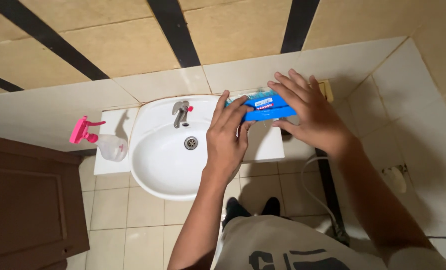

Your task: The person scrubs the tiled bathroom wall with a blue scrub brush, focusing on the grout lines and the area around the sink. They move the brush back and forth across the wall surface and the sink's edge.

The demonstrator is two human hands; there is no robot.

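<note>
Both hands meet on a blue scrub brush (265, 108) held above the right-hand ledge of a white washbasin (155, 160).

Left hand (226, 137): grip closed on the brush's left end, fingers curled over the top face, thumb underneath on the near side. Right hand (308, 112): fingers spread and only loosely bent, laid across the brush's right end and back edge; palm half open, thumb tucked below the near edge. The brush lies roughly level between the two grips, with pale teal bristles showing along its far edge.

Around the grip:
- Directly beyond it, the tiled wall, very close to the fingertips; little room on that side.
- Just below it, the flat white rim of the basin, serving as a narrow bench (263, 145); its near edge drops to the floor tiles.
- Left of the left grip, the basin bowl lies open, with the drain (191, 143) and a metal tap (181, 113) with a small red cap, near but apart.
- Well beyond the bowl on the far-left ledge, a clear spray bottle (103, 142) with a pink trigger.
- Right of the right grip, a corner of wall tiles; a white hose (308, 185) hangs below.
</note>
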